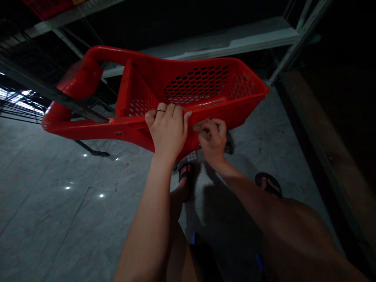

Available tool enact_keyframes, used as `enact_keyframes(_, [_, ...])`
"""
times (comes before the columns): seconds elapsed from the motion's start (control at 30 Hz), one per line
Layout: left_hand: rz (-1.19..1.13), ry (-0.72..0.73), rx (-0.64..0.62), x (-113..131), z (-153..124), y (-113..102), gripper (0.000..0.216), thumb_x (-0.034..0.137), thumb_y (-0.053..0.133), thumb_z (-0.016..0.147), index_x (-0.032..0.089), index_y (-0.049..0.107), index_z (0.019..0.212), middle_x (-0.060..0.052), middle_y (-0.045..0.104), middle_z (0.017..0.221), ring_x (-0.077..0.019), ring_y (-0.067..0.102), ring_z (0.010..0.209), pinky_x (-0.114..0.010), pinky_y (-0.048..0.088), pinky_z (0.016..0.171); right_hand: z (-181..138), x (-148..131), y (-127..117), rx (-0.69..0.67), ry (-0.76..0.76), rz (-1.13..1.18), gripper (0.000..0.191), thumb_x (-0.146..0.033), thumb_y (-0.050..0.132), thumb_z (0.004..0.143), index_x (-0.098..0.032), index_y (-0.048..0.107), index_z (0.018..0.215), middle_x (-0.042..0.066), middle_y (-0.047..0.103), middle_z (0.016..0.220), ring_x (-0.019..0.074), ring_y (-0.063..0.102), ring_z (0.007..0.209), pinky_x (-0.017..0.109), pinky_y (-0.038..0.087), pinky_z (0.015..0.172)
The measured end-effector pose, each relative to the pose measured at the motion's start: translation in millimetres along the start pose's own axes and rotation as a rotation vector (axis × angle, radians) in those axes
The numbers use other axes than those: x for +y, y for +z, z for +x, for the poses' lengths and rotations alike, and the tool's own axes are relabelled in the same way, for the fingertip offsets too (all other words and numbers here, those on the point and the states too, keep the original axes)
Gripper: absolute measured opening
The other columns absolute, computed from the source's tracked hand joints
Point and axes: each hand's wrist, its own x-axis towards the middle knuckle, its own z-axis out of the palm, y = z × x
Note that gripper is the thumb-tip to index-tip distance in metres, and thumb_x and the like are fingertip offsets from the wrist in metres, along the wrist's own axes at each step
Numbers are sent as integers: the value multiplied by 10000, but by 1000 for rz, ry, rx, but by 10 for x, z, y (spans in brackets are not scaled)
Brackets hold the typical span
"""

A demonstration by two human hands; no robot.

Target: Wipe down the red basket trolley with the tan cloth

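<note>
A red plastic shopping cart [141, 74] with perforated basket walls stands in front of me, its handle end to the left. My left hand [169, 127], with a ring on one finger, is closed over the near rim of the basket. Lower and to the right, my right hand [214, 139] pinches a crumpled brownish cloth [202, 127] against the outside of the near wall. Most of the cloth is hidden by the fingers. No goods show in the visible part of the basket.
A metal shelf rack [241, 41] runs behind the cart, with a red crate [48, 8] at upper left. A grey pole [55, 92] crosses the cart's handle end. My sandalled feet [268, 184] stand on grey floor tiles [58, 188]. A brownish ledge [326, 125] lies to the right.
</note>
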Motion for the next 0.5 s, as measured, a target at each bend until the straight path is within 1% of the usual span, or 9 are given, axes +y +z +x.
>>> enact_keyframes(0.07, [-3, 3, -6, 8, -9, -9, 378, 471, 382, 1078, 259, 687, 1011, -115, 751, 1073, -383, 571, 1312, -542, 331, 1094, 185, -11, -72, 48, -12, -12, 223, -120, 568, 878, -228, 664, 1047, 98, 511, 1198, 224, 585, 1123, 443, 555, 1014])
enact_keyframes(0.13, [-6, 7, -11, 9, -16, -15, 386, 478, 380, 1078, 259, 690, 1008, -114, 752, 1068, -380, 572, 1306, -536, 334, 1088, 219, 16, -100, 17, -46, -49, 218, -134, 559, 909, -232, 682, 1061, 105, 521, 1217, 242, 562, 1181, 470, 541, 1052])
enact_keyframes(0.2, [-11, 16, -9, -1, -20, -15, 389, 482, 379, 1077, 265, 694, 1007, -111, 753, 1068, -373, 579, 1287, -533, 337, 1083, 87, 88, -82, -83, -105, -141, 210, -145, 552, 943, -246, 708, 1040, 97, 569, 1178, 238, 569, 1162, 450, 554, 1034])
enact_keyframes(0.3, [-21, 30, 9, -35, -12, -3, 376, 480, 390, 1074, 279, 701, 1008, -105, 755, 1067, -362, 592, 1246, -537, 335, 1081, -270, 257, -45, -351, -189, -300, 250, -128, 535, 973, -254, 746, 1020, 94, 649, 1086, 225, 603, 1070, 354, 581, 911])
enact_keyframes(0.37, [-25, 30, 13, -64, -1, 11, 364, 479, 404, 1069, 281, 704, 1011, -105, 752, 1070, -365, 596, 1233, -546, 327, 1084, -475, 379, -65, -517, -206, -321, 278, -106, 526, 972, -248, 756, 1036, 101, 676, 1076, 227, 616, 1054, 308, 573, 835])
enact_keyframes(0.43, [-28, 36, 14, -92, 9, 24, 352, 478, 419, 1064, 279, 705, 1018, -105, 748, 1070, -371, 596, 1228, -559, 318, 1089, -562, 464, -125, -585, -176, -293, 277, -98, 527, 960, -241, 754, 1028, 103, 677, 1087, 233, 620, 1068, 306, 567, 820])
enact_keyframes(0.47, [-30, 41, 17, -103, 12, 29, 345, 475, 425, 1063, 280, 705, 1021, -103, 747, 1067, -371, 595, 1225, -563, 315, 1092, -548, 482, -163, -578, -149, -276, 270, -100, 525, 955, -236, 748, 1021, 103, 667, 1094, 232, 621, 1069, 315, 569, 832])
enact_keyframes(0.5, [-32, 45, 19, -113, 14, 32, 338, 473, 429, 1061, 281, 705, 1022, -101, 747, 1063, -370, 595, 1221, -566, 313, 1095, -493, 479, -202, -534, -113, -255, 259, -102, 523, 949, -229, 739, 1012, 103, 652, 1102, 227, 623, 1063, 325, 571, 853])
